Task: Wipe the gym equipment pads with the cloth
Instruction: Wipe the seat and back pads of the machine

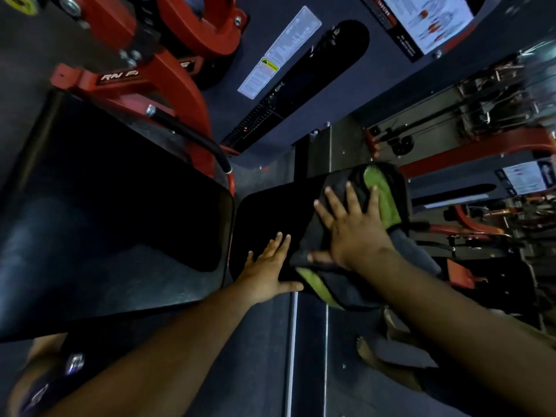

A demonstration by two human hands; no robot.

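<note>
A small black pad (270, 218) sits at the centre of the view, beside a large black pad (114, 200) on the left. A dark grey cloth with green patches (382, 194) lies spread over the right part of the small pad. My right hand (352, 230) presses flat on the cloth with its fingers spread. My left hand (270, 272) rests flat on the near edge of the small pad, fingers straight, just left of the cloth.
The red machine frame (168, 82) rises behind the large pad, with a black handle bar (192, 139) between the pads. A dark weight-stack cover with labels (288, 55) stands beyond. More red machines (481, 152) crowd the right. A foot in a sandal (391, 350) is on the floor.
</note>
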